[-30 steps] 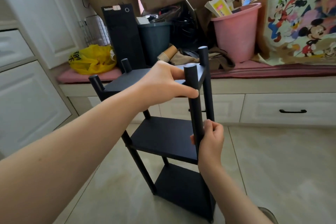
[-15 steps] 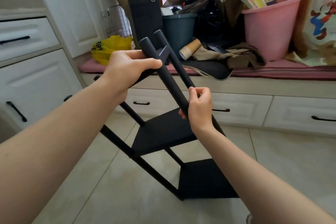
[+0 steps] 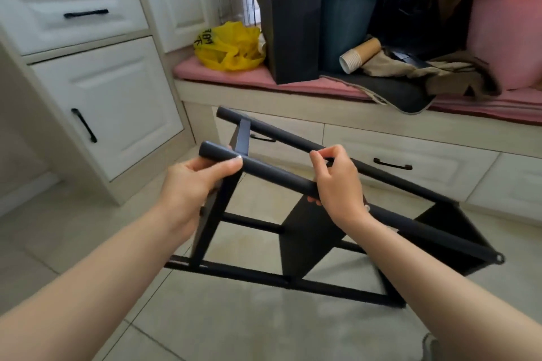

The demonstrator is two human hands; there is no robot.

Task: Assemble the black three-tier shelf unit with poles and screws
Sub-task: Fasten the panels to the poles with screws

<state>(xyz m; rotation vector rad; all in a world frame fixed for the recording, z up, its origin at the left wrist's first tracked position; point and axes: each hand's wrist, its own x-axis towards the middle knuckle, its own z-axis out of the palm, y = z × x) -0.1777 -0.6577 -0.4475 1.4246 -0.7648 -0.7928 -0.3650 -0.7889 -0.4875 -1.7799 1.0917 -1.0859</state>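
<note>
A: What is the biggest thing around the shelf unit (image 3: 305, 231)?

B: The tiled floor (image 3: 264, 325), beneath it. Next comes the white cabinet (image 3: 111, 97), off to the shelf unit's left, then the long window seat (image 3: 381, 123) with drawers, behind it.

A: And the shelf unit itself?

B: It is black with three tiers, tipped over on its side in front of the person. Its poles run nearly level and its top end points left. Whether the lowest pole rests on the tiles, I cannot tell.

A: What is up on the seat?

B: A pink tub (image 3: 504, 32) behind the shelf unit's right end, and a tall black box (image 3: 293, 17) with a dark bin (image 3: 346, 26) beside it behind the middle. A yellow bag (image 3: 228, 47) sits behind the left end.

A: And the hands?

B: Both are on the near pole (image 3: 275, 174), the shelf unit's uppermost pole on the person's side. The left hand (image 3: 193, 184) clasps it by the top end, thumb laid over it and fingers curled beneath, right at the top panel (image 3: 242, 138), which is seen edge-on. The right hand (image 3: 337, 184) wraps the same pole about halfway along the shelf unit. The far pole (image 3: 281, 133) passes just beyond its knuckles.

A: Anything smaller?

B: A stack of paper cups (image 3: 359, 54), lying on its side behind the shelf unit's middle, by the bin.
</note>
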